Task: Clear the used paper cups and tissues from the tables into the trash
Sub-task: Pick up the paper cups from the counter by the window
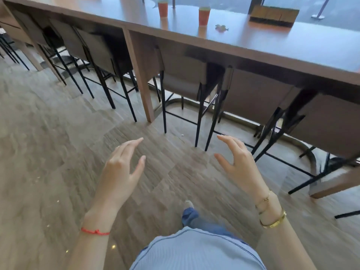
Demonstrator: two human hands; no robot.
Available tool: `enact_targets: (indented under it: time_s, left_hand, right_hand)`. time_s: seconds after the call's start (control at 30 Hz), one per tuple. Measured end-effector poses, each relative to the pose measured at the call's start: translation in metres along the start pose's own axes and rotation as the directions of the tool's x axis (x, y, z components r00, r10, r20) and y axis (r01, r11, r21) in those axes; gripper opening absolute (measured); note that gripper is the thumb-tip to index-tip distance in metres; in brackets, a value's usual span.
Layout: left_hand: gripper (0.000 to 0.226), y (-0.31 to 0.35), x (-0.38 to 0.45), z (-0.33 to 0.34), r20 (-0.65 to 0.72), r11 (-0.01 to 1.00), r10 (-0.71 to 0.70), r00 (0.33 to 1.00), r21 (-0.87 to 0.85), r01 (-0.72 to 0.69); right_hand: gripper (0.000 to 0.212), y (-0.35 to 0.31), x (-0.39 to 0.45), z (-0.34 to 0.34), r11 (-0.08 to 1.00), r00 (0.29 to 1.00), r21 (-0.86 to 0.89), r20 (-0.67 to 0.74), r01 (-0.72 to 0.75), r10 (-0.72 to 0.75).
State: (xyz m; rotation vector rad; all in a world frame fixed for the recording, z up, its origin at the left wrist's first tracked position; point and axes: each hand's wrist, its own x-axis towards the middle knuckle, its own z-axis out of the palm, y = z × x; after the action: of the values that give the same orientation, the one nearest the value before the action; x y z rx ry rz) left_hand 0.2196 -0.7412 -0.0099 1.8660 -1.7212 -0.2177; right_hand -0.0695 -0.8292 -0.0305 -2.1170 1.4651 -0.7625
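Both hands (120,168) empty; cups (204,15) far ahead, tissue? (221,28) beside.

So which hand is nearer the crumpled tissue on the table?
Right. The right hand hangs open almost directly below the tissue; the left hand is open too, farther left. Neither touches it.

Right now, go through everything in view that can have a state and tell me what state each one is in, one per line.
Left hand: open, holding nothing, over the floor.
Right hand: open, fingers spread, holding nothing.
Left paper cup: upright on the table, not yet cleared.
Right paper cup: upright on the table, not yet cleared.
Crumpled scrap: lying on the table beside the right cup.
Stools: pushed in under the table.
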Motion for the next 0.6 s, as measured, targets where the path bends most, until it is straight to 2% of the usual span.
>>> enact_targets:
  time_s: [0.3, 0.6]
  left_hand:
    - [0.043, -0.017, 0.202, 0.022, -0.057, 1.000, -0.003, 0.998, 0.001, 0.003]
    - [0.044, -0.067, 0.382, 0.072, -0.029, 1.000, 0.018, 0.999, -0.024, -0.018]
  right_hand:
    - [0.050, 0.015, 0.218, -0.010, 0.997, 0.997, -0.039, -0.030, 0.069, -0.071]
    - [0.049, 0.052, 0.387, 0.025, 0.999, 1.000, -0.040, -0.028, 0.010, -0.011]
